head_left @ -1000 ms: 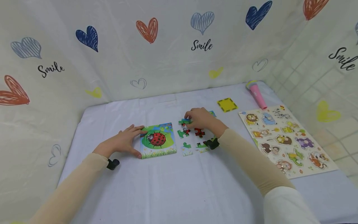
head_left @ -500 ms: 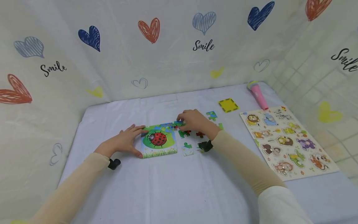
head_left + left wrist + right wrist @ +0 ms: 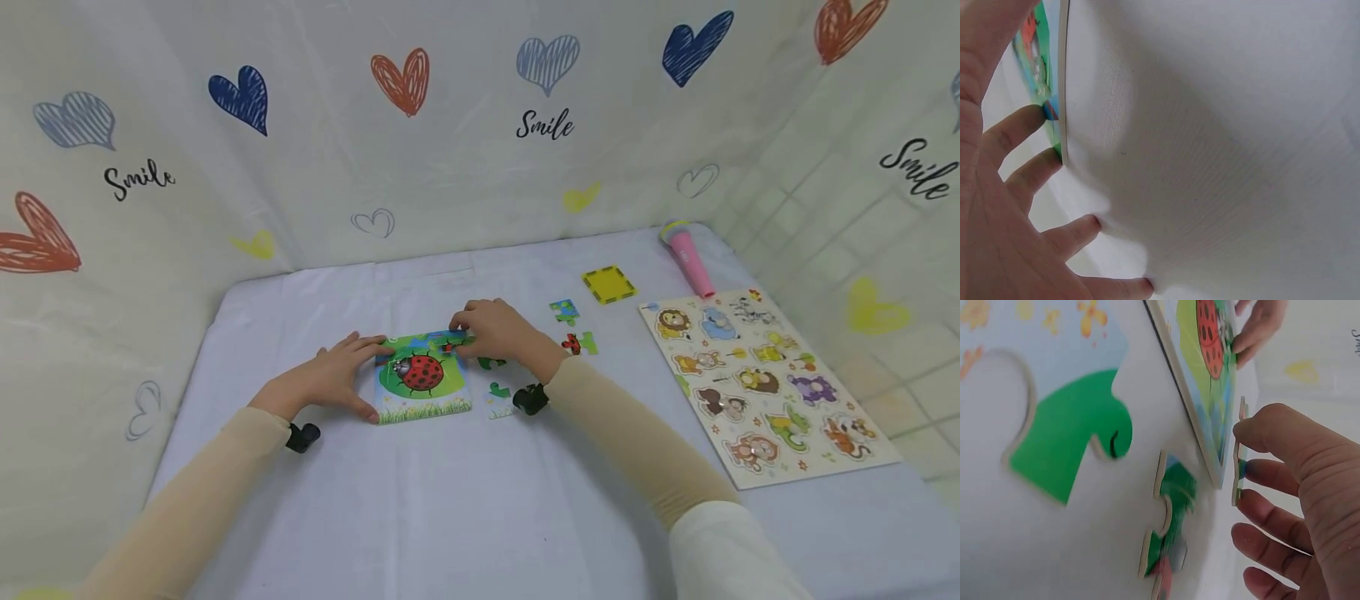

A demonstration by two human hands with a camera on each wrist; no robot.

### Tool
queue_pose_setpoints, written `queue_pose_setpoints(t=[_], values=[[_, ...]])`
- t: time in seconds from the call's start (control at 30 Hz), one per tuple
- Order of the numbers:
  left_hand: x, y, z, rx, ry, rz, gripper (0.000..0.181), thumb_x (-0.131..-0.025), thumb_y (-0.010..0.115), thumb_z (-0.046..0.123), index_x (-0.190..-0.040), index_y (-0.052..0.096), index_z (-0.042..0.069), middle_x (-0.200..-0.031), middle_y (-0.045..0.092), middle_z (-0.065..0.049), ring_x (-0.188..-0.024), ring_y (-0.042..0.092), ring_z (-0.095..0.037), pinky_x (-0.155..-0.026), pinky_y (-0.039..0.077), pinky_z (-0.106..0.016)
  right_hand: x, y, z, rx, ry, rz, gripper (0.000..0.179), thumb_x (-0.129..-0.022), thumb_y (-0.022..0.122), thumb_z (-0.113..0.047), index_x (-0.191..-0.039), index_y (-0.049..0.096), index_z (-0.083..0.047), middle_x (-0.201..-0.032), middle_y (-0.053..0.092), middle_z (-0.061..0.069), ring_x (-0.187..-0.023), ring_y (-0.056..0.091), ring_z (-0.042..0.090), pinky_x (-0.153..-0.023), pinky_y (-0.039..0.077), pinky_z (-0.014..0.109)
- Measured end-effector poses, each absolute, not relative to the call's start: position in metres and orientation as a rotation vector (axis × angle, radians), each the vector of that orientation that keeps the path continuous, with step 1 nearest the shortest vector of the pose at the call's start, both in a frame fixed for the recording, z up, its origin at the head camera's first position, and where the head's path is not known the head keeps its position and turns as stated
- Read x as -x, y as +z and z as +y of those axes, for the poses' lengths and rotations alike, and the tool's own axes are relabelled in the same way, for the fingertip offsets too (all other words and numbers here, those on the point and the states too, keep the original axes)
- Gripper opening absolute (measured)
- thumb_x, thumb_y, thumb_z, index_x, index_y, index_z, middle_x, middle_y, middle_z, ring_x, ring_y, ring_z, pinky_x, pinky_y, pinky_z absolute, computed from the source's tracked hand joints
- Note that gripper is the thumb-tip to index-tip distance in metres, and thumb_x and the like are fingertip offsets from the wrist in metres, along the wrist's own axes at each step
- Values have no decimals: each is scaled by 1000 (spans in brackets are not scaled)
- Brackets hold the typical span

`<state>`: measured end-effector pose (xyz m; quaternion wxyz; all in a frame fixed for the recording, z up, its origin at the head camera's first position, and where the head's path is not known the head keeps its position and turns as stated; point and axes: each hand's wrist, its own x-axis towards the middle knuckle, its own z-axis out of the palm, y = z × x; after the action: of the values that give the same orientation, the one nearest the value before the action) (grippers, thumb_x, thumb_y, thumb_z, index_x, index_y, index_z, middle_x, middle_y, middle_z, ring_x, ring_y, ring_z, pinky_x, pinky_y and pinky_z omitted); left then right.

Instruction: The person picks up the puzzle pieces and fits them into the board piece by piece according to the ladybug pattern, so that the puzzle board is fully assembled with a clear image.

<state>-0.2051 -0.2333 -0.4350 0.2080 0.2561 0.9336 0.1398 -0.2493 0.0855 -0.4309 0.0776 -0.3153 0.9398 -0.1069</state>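
A square puzzle board (image 3: 429,407) with a ladybug picture lies on the white tablecloth. My left hand (image 3: 318,385) is spread at its left side, with thumb and fingertips touching the edge; in the left wrist view, other fingertips rest on the cloth. Between thumb and fingers, my right hand (image 3: 498,335) pinches a puzzle piece (image 3: 1239,465), held on edge in the right wrist view, over the board's upper right corner. Beside the board lie a green puzzle piece (image 3: 1079,434) and a dark green one (image 3: 1175,490), partly hidden by my right hand in the head view.
More loose pieces, including a blue-green piece (image 3: 564,311) and a red-and-green piece (image 3: 588,342), lie right of my right hand. Farther right are a yellow square tile (image 3: 609,285), a pink toy microphone (image 3: 692,262) and an animal picture board (image 3: 772,383).
My right hand has carried the puzzle piece left, from among the loose pieces to the board's upper right corner. My left hand has stayed at the board's left side.
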Motion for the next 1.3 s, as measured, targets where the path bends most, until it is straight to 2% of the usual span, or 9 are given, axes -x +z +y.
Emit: queue_pose_setpoints(t=[0.27, 0.63, 1.07, 1.3], values=[[206, -436, -235, -723, 392, 2596, 110, -66, 92, 61, -157, 43, 22, -171, 24, -10, -156, 8, -54, -104, 14, -91, 244, -430, 63, 928, -390, 2786, 38, -92, 76, -39, -127, 72, -23, -115, 65, 0, -102, 64, 16, -86, 56, 37], [207, -436, -234, -737, 398, 2588, 113, -65, 92, 63, -158, 42, 22, -171, 23, -12, -155, 8, -55, -105, 16, -90, 244, -437, 43, 976, -349, 2777, 41, -93, 74, -43, -130, 72, -25, -121, 65, 0, -104, 64, 16, -87, 57, 36], [207, -435, -234, -726, 390, 2587, 116, -65, 92, 63, -159, 38, 21, -171, 24, -12, -155, 8, -56, -105, 17, -90, 240, -440, 27, 981, -282, 2822, 42, -94, 73, -46, -131, 73, -27, -121, 64, 0, -101, 63, 16, -80, 57, 34], [207, -434, -234, -741, 410, 2576, 116, -65, 92, 63, -161, 37, 29, -170, 24, -13, -154, 7, -58, -104, 15, -91, 241, -442, 25, 971, -259, 2832, 42, -94, 73, -46, -132, 73, -28, -122, 64, 1, -101, 64, 17, -80, 58, 34]])
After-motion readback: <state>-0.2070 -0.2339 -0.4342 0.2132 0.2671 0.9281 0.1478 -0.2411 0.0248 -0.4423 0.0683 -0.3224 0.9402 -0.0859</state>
